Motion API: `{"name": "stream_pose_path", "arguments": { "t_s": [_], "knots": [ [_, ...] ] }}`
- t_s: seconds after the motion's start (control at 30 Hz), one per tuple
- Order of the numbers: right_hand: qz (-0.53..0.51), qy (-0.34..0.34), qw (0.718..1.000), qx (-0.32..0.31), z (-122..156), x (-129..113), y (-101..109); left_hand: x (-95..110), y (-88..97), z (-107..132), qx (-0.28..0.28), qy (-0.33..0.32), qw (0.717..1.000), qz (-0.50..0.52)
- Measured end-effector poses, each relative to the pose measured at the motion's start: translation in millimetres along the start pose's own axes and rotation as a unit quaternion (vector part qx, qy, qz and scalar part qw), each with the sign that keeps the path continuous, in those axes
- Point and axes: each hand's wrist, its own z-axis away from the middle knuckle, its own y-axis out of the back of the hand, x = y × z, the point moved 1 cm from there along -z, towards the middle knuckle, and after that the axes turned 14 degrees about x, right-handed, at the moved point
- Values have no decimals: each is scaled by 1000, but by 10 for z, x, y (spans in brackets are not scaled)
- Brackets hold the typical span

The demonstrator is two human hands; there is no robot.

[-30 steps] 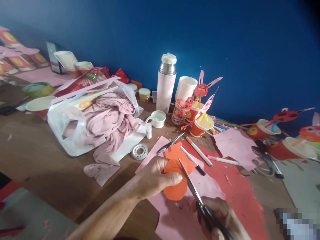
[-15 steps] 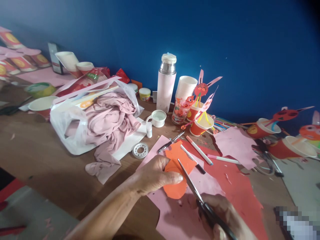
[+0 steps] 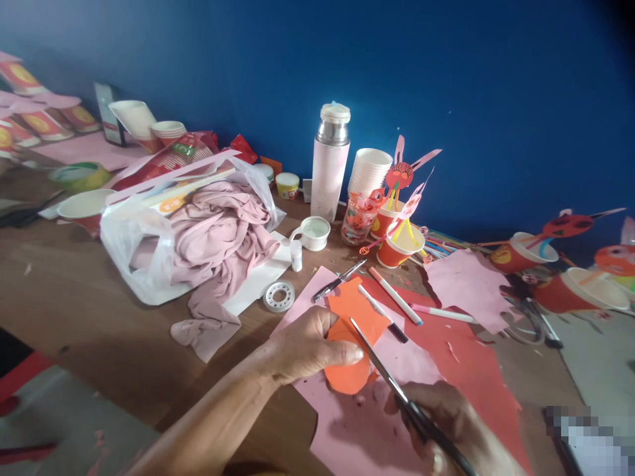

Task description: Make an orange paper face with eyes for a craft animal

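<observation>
My left hand (image 3: 317, 347) pinches a piece of orange paper (image 3: 347, 382), thumb on top and fingers underneath. The paper has a rounded lower edge. In my right hand (image 3: 446, 416) is a pair of black-handled scissors (image 3: 381, 370), their blades lying along the right edge of the orange paper and looking nearly closed. Another orange scrap (image 3: 364, 314) lies just beyond, partly behind the blades. Beneath both hands are a pink sheet (image 3: 357, 436) and a red sheet (image 3: 476, 383) on the table.
Markers (image 3: 395, 295) and a pen (image 3: 338, 280) lie beyond my hands. A plastic bag with pink cloth (image 3: 223, 225) sits left, near a tape roll (image 3: 278, 297). A thermos (image 3: 329, 165), a mug (image 3: 314, 234) and decorated paper cups (image 3: 401, 244) stand toward the blue wall.
The scissors have shifted slightly, their tips a little further left over the orange paper. My right hand has moved a bit to the right. The left hand's pinch is unchanged.
</observation>
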Motion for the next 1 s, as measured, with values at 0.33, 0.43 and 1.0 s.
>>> {"name": "stream_pose_path", "arguments": {
  "t_s": [0.33,0.43,1.0],
  "knots": [
    [-38,-2,999,4,-35,-41,-45,-7,-8,3,33,8,999,18],
    [-81,-17,995,53,-27,-17,-52,-59,-31,-25,59,8,998,30],
    [-117,-35,992,26,-30,26,-181,-65,-60,-8,131,-5,991,1]
  ]
}}
